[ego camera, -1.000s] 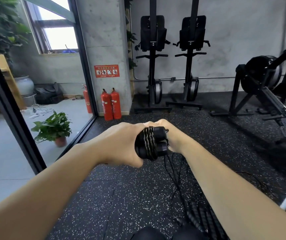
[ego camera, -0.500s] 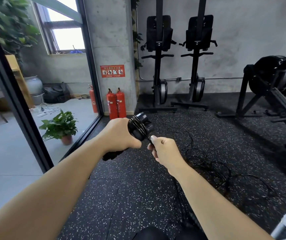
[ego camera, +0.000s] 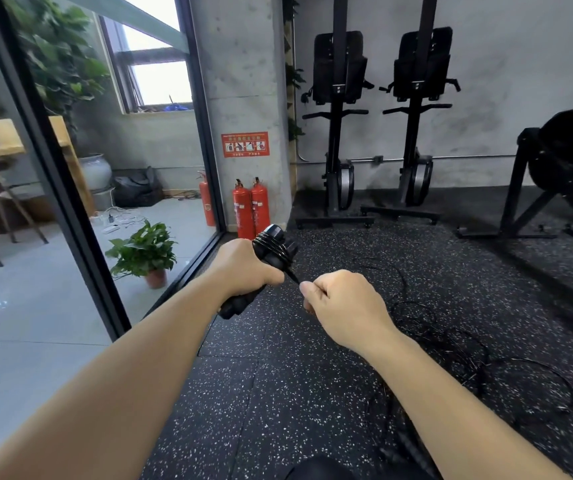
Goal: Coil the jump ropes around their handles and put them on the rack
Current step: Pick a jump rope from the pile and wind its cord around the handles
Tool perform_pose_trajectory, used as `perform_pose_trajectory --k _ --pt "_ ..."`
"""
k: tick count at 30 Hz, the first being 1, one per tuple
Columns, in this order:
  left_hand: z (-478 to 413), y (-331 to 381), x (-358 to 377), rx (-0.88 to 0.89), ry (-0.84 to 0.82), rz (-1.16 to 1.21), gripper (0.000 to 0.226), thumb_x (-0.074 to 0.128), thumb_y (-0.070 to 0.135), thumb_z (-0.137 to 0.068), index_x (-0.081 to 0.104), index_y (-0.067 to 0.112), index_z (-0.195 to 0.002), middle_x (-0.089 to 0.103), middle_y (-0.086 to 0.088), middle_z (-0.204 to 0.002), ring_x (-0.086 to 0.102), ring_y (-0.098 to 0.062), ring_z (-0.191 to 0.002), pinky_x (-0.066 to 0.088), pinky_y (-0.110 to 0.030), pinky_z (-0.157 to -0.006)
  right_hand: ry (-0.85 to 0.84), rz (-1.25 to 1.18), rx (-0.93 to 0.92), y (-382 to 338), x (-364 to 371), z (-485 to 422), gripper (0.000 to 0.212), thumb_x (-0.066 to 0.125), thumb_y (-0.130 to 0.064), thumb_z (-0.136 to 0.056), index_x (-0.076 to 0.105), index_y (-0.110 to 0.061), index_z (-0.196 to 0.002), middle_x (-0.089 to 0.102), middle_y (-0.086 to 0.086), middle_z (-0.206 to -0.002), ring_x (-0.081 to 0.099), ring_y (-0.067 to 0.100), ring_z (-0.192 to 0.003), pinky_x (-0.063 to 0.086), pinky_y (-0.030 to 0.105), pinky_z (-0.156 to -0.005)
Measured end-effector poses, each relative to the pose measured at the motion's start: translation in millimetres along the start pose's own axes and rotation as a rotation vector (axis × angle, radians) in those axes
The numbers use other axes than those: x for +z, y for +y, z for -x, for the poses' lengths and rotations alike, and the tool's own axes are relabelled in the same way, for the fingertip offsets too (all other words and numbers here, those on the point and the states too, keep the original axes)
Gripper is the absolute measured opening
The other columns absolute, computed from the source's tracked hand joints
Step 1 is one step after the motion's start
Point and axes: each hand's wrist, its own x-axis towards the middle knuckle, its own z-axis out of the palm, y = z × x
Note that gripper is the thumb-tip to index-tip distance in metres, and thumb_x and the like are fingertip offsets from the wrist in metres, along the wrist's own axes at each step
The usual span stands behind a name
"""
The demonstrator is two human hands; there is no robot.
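So far, the left hand [ego camera: 243,268] grips the handles [ego camera: 237,305] with a few turns of rope [ego camera: 293,276] on, the right hand [ego camera: 343,306] pinches it just beside them, and most lies loose.

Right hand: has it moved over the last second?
Yes. The right hand has pulled away from the wrapped handles, down and toward the person, lower below the red fire extinguishers, pinching the rope.
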Motion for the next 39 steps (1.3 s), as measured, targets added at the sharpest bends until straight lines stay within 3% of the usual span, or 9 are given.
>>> perform_pose_trajectory --k 7,11,14,20,25,29,34,36,39 --pt "4 9 8 -0.014 0.070 -0.114 0.033 0.079 0.036 -0.070 0.054 0.015 -0.069 0.055 0.000 -0.070 0.052 -0.013 -0.059 0.036 -0.025 -0.049 0.045 0.121 -0.146 -14 -18 3 0.046 0.043 -0.036 -0.099 0.040 -0.016 -0.058 0.047 -0.002 -0.060 0.044 0.019 -0.057 0.036 0.032 -0.057" --pt "11 17 10 0.050 0.121 -0.228 0.035 0.077 0.041 -0.071 0.051 0.017 -0.070 0.054 0.001 -0.072 0.054 -0.017 -0.065 0.039 -0.027 -0.053 0.048 0.195 -0.167 -15 -25 3 0.042 0.042 -0.033 -0.097 0.040 -0.015 -0.059 0.050 0.000 -0.063 0.044 0.019 -0.057 0.032 0.032 -0.055" --pt "23 29 9 0.139 0.045 -0.389 0.034 0.070 0.038 -0.078 0.045 0.017 -0.071 0.050 0.001 -0.073 0.051 -0.019 -0.067 0.038 -0.029 -0.057 0.029 0.331 -0.286 -22 -35 -1 0.040 0.043 -0.030 -0.092 0.038 -0.015 -0.056 0.045 -0.001 -0.061 0.041 0.018 -0.054 0.024 0.030 -0.049" --pt "49 52 10 0.451 -0.148 -0.659 0.026 0.070 0.046 -0.072 0.060 0.025 -0.083 0.055 0.009 -0.073 0.050 -0.013 -0.066 0.042 -0.026 -0.065 0.046 0.450 -0.477 -29 -62 -30 0.044 0.034 -0.043 -0.080 0.039 -0.015 -0.047 0.042 -0.001 -0.051 0.045 0.022 -0.057 0.025 0.027 -0.049" --pt "55 57 7 0.689 -0.105 -0.601 0.037 0.071 0.044 -0.071 0.039 0.026 -0.068 0.045 0.008 -0.066 0.043 -0.010 -0.061 0.036 -0.035 -0.084 0.101 0.295 -0.418 -11 -64 -52 0.051 0.044 -0.036 -0.094 0.046 -0.010 -0.049 0.045 0.001 -0.048 0.042 0.017 -0.051 0.027 0.028 -0.050" --pt "58 51 8 0.744 -0.138 -0.478 0.033 0.072 0.040 -0.073 0.045 0.022 -0.079 0.048 0.009 -0.072 0.051 -0.011 -0.071 0.025 -0.040 -0.099 -0.024 0.043 -0.337 -1 -61 -57 0.059 0.046 -0.040 -0.098 0.036 -0.013 -0.046 0.035 -0.003 -0.044 0.035 0.015 -0.046 0.033 0.031 -0.054" --pt "60 42 12 0.767 -0.105 -0.393 0.037 0.076 0.042 -0.071 0.048 0.021 -0.084 0.053 0.010 -0.078 0.052 -0.007 -0.077 0.022 -0.035 -0.100 -0.232 -0.394 -0.115 9 -49 -56 0.059 0.056 -0.041 -0.095 0.042 -0.009 -0.048 0.035 -0.005 -0.041 0.031 0.009 -0.038 0.030 0.022 -0.046" --pt "62 40 13 0.772 -0.105 -0.368 0.037 0.077 0.041 -0.071 0.051 0.018 -0.085 0.056 0.008 -0.081 0.053 -0.009 -0.079 0.023 -0.033 -0.097 -0.333 -0.461 -0.020 13 -48 -53 0.051 0.059 -0.044 -0.093 0.056 -0.003 -0.063 0.043 -0.005 -0.043 0.038 0.007 -0.038 0.034 0.018 -0.045" --pt "62 36 16 0.766 -0.092 -0.352 0.038 0.075 0.045 -0.071 0.055 0.016 -0.083 0.059 0.007 -0.079 0.056 -0.011 -0.079 0.024 -0.035 -0.099 -0.400 -0.467 0.047 17 -44 -50 0.044 0.061 -0.047 -0.090 0.059 -0.006 -0.075 0.043 -0.003 -0.048 0.038 0.007 -0.038 0.032 0.018 -0.044"
